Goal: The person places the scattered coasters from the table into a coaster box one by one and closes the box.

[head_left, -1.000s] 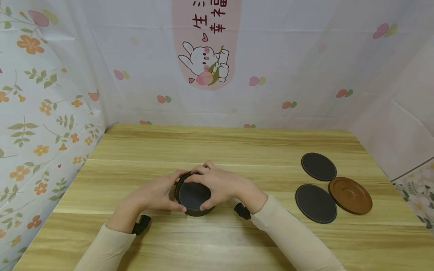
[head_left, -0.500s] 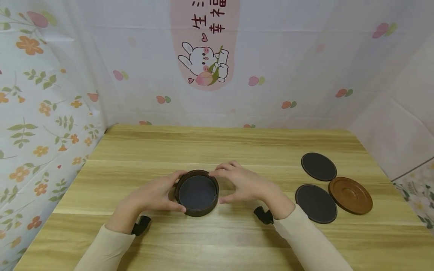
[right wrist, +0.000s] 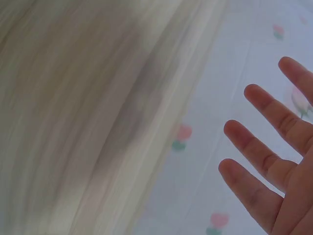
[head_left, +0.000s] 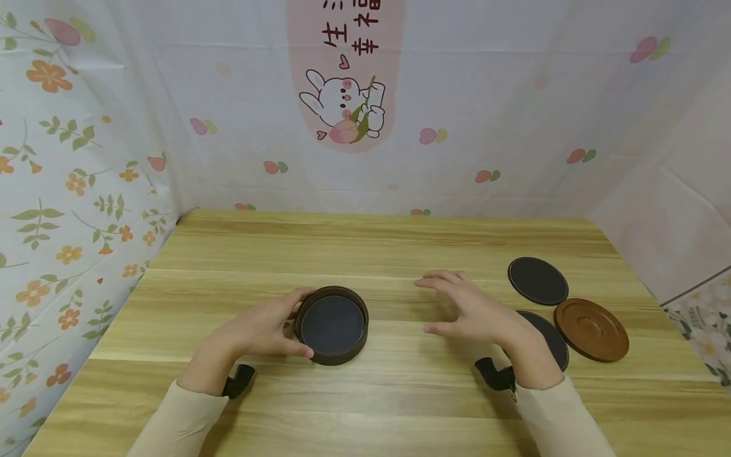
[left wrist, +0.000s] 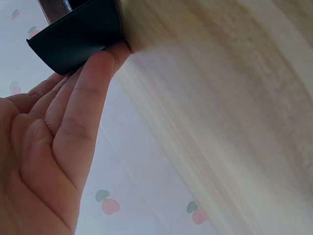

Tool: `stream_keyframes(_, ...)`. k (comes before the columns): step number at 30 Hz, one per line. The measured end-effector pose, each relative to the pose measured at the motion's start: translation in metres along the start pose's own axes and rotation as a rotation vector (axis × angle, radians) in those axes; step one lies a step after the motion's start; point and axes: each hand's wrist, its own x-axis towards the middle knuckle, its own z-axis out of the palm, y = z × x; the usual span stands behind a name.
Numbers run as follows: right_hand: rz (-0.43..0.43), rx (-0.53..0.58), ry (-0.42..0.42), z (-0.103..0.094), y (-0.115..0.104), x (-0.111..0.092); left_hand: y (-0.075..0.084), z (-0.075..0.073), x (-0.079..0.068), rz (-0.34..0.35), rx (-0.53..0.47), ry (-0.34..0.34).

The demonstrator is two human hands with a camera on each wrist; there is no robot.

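I judge that I am between two moves here: my left hand [head_left: 263,330] steadies the round dark-brown coaster holder [head_left: 339,360], while my right hand [head_left: 474,311] is free for some other piece. The holder stands on the worktop [head_left: 371,406], a little left of its middle. My left hand is at the holder's 9 o'clock, with the thumb near 7 and the fingers near 11, curved around its wall in a light grip. My right hand is at 3 o'clock from the holder, well apart from it, the fingers loosely spread, with nothing in them. In my opinion, the next move calls for a fingertip under the edge of one flat disc, because such thin pieces give little to pinch, and for the left hand to stay quiet. Now I count: one holder, showing one dark round base [head_left: 332,325], which may be a coaster or only the lining, I cannot tell; two loose black coasters, the farther one [head_left: 538,280] at about 10 o'clock from the brown ringed disc and the nearer one [head_left: 554,339] at about 9, partly covered by my forearm; and one brown ringed disc [head_left: 591,330].
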Motion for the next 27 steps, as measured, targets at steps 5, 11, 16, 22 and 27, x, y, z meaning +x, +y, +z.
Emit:
stream_keyframes(5,0.048,0.010,0.045,-0.009,0.015,-0.017,-0.001,0.000,0.000,0.002,-0.014,-0.003)
stream_keyframes(11,0.078,0.021,0.096,-0.019,0.032,-0.040,-0.003,0.000,0.000,0.005,-0.025,0.000)
stream_keyframes(16,0.154,0.002,0.115,-0.027,0.049,-0.062,-0.003,0.001,0.000,0.010,-0.024,0.006)
stream_keyframes(22,0.211,0.027,0.114,-0.031,0.070,-0.085,-0.002,0.000,-0.001,0.014,-0.026,0.007)
stream_keyframes(27,0.230,0.023,0.094,-0.030,0.084,-0.099,-0.001,0.000,0.000,0.010,-0.025,0.005)
